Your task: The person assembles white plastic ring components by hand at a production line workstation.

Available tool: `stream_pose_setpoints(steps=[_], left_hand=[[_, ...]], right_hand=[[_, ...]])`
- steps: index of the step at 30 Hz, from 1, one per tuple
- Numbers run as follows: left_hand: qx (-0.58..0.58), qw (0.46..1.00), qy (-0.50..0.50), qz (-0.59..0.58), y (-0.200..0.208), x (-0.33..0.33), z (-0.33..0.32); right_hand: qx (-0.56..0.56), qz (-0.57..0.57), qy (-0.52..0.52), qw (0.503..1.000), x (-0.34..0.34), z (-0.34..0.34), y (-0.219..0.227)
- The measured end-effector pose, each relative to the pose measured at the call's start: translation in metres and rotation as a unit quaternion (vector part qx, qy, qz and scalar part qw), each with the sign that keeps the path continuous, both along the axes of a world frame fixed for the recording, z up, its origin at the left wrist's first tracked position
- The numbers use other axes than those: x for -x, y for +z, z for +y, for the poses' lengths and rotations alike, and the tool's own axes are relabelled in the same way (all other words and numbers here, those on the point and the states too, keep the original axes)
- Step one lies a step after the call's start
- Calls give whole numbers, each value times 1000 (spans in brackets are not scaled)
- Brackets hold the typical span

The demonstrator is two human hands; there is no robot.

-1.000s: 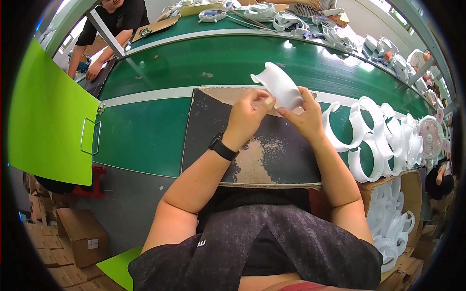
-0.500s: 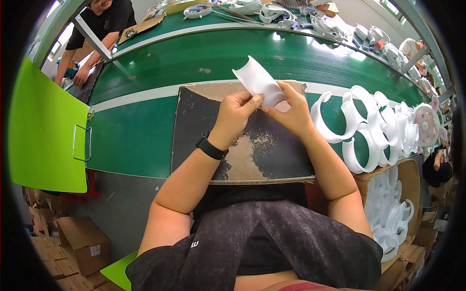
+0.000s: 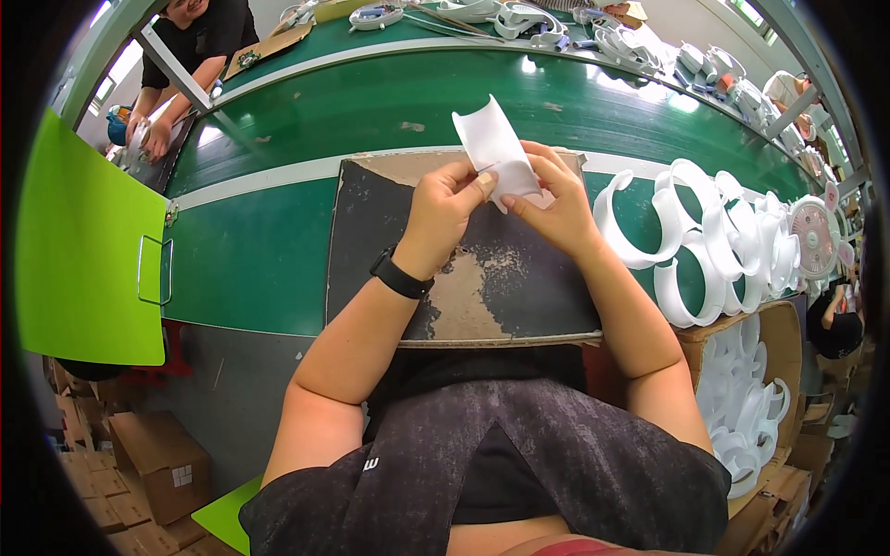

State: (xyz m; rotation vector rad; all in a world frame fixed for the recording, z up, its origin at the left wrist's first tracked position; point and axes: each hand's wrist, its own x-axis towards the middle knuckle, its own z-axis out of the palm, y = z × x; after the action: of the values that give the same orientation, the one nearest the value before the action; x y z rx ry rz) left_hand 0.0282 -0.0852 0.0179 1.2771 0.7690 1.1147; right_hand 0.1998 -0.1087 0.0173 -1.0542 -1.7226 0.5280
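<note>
A curved white plastic piece [image 3: 496, 144] is held up over the far edge of a worn cardboard sheet [image 3: 547, 287]. My left hand [image 3: 447, 206] pinches its lower left edge between thumb and fingers. From the other side, my right hand [image 3: 556, 199] grips its lower right part, the thumb near the bottom edge and the fingers behind. The fingertips behind the piece are hidden. To the right of my right hand stand several C-shaped white plastic rings [image 3: 640, 222], grouped on the green tabletop.
A cardboard box [image 3: 783, 371] full of white curved parts sits at my right. Beyond the sheet runs a green conveyor belt [image 3: 371, 107]. A bright green panel [image 3: 93, 250] rises at the left. A co-worker [image 3: 199, 56] works at the far left.
The white piece has turned slightly more upright, and my right fingers have shifted up along it. At the far left, the co-worker's hands have come together around something.
</note>
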Motion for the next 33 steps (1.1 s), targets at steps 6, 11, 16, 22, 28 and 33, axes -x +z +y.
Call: stream_pose_setpoints(steps=[6,11,16,22,28,33], left_hand=[[-11,999,34,23,2,4,-1],[-11,999,52,-5,4,4,-3],[-65,994,89,20,3,5,-5],[-82,989,119,-22,3,3,-6],[-79,990,80,-89,4,7,-6],[-35,991,46,-118,4,8,-3]], right_hand=[[-24,-63,9,998,-2,5,-8],[3,-87,13,996,-2,6,-14],[14,-89,32,995,-1,5,-15],[19,-95,46,994,-1,6,-14],[15,-138,29,990,-1,6,-15],[9,-142,0,990,-2,8,-18]])
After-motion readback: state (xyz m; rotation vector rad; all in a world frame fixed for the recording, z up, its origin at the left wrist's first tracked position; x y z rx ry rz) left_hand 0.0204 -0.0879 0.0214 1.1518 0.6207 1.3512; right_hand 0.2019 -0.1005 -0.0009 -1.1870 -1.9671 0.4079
